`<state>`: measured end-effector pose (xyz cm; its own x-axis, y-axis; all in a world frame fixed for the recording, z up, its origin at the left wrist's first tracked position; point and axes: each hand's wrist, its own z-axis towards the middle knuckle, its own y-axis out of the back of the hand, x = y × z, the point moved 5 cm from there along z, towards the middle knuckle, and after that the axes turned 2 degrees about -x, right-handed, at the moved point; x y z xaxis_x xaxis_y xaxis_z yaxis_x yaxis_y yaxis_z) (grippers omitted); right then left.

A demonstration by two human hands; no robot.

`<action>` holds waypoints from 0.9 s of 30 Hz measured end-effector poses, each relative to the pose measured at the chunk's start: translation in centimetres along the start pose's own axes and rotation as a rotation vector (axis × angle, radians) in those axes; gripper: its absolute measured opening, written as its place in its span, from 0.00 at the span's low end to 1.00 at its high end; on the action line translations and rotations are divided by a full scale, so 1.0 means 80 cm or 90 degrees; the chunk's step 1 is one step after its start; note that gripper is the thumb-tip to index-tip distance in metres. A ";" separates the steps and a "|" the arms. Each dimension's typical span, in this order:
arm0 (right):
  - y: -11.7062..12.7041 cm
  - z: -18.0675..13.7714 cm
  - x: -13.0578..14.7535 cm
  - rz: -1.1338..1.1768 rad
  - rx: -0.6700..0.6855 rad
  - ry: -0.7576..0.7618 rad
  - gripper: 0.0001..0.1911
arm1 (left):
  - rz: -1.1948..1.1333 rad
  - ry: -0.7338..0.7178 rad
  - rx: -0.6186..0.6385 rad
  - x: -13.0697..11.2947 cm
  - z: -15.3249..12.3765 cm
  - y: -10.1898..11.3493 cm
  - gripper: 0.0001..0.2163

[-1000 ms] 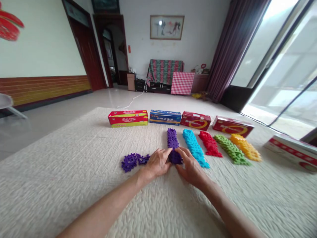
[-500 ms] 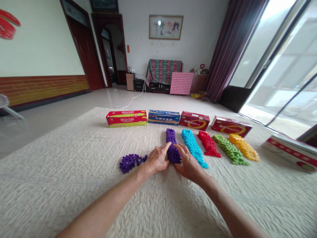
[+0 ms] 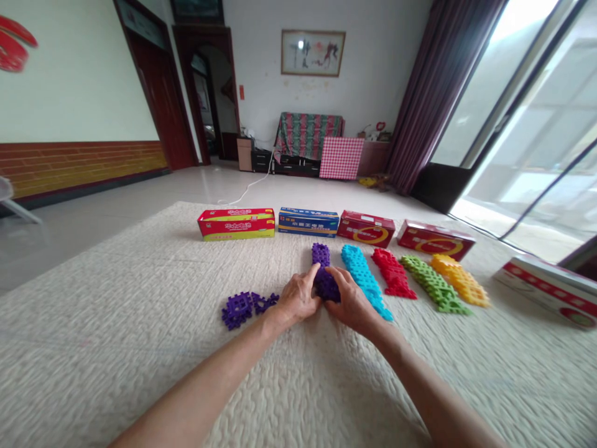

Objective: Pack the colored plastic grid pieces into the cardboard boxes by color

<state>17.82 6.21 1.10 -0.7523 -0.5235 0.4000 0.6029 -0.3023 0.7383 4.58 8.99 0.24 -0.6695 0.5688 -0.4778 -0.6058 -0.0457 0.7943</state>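
Assembly of purple plastic tiles on a quilted mat, seen from the worker's head; the purple strip [image 3: 321, 254] lies in the middle of the mat, running from near to far, its near end between the two hands; the left hand [image 3: 300, 297] curls against its left side and the right hand [image 3: 351, 302] against its right, thumbs and fingers closed on the near tiles; the undersides of the fingers are hidden, so the exact pinch cannot be told. Over the last second both hands shift slightly toward the far side, and the near end of the strip moves a little the same way; the far end keeps its place; this suggests that the near tiles are being pressed or squared against the rest, though whether they are fully locked cannot be told. To the left, apart from the strip, the loose purple tiles [image 3: 237, 308] lie where they were, evidently not yet joined; to the right, likewise unmoved, lie a light blue strip [image 3: 364, 279], a red strip [image 3: 394, 274], a green strip [image 3: 433, 283] and a yellow strip [image 3: 459, 279]; a blue box [image 3: 308, 224] stands beyond the purple strip.
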 end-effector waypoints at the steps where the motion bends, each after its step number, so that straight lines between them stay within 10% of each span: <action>1: 0.000 0.002 -0.001 -0.001 0.003 0.000 0.37 | 0.002 0.008 0.000 0.000 0.002 0.000 0.37; 27: 0.007 0.004 0.019 -0.011 0.055 0.092 0.34 | 0.047 -0.037 -0.022 -0.003 -0.007 0.003 0.34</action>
<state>16.89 5.52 2.32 -0.7121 -0.6303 0.3093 0.5606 -0.2453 0.7909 4.36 8.35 0.35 -0.6879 0.6091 -0.3946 -0.5703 -0.1174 0.8130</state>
